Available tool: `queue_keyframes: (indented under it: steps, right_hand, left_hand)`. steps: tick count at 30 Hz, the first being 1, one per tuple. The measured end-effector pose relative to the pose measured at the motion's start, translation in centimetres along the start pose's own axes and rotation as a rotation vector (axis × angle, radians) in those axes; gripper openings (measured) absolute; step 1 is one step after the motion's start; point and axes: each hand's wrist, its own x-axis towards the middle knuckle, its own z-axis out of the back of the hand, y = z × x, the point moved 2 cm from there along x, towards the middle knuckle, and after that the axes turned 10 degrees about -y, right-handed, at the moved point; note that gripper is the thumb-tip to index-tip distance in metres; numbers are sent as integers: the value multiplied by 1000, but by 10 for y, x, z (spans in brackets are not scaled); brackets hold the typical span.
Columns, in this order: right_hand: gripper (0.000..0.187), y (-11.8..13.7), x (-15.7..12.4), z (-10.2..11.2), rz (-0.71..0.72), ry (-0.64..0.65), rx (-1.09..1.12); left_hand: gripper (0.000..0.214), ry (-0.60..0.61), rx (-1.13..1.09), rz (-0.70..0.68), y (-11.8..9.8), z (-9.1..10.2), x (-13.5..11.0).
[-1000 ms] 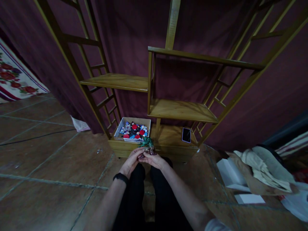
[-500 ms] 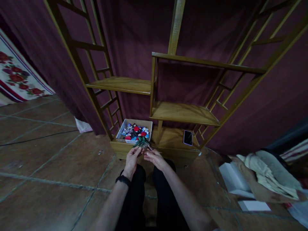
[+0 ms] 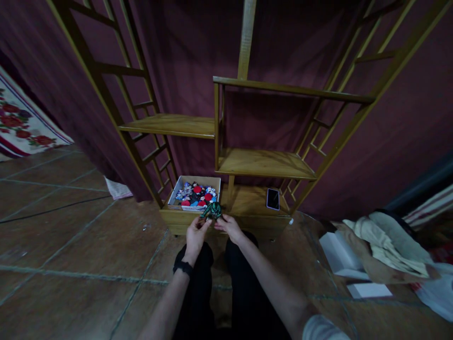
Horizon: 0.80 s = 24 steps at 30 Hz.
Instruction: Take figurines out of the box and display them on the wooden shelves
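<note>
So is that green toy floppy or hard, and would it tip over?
Probably hard: the green toy shows a spiky shape with no sag where the left hand and right hand pinch it. Likely light, since fingertips alone seem to carry it. It may tip easily, as its outline looks uneven, though it is too small to be sure.

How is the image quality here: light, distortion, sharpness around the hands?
Head view: dim, underexposed; the wide lens splays the wooden shelf outward; the green toy figure between left hand and right hand is small and soft, detail unreadable.
</note>
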Motion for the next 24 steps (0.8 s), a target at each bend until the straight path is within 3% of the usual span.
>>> queue_keyframes:
  steps: [4,10,17,24]
  right_hand:
    - [39,6,2,7,10,56,-45]
    - [32,8,10,18,67,15,-157]
    - [28,0,16,19,114,-30,-235]
    - [31,-3,19,19,103,-26,-282]
  left_hand:
    - [33,22,106,-45,1,5,-3]
    - [32,213,77,54,8,3,-2]
    - [32,210,51,67,7,0,-4]
    - [35,209,-18,200,-4,-2,-6]
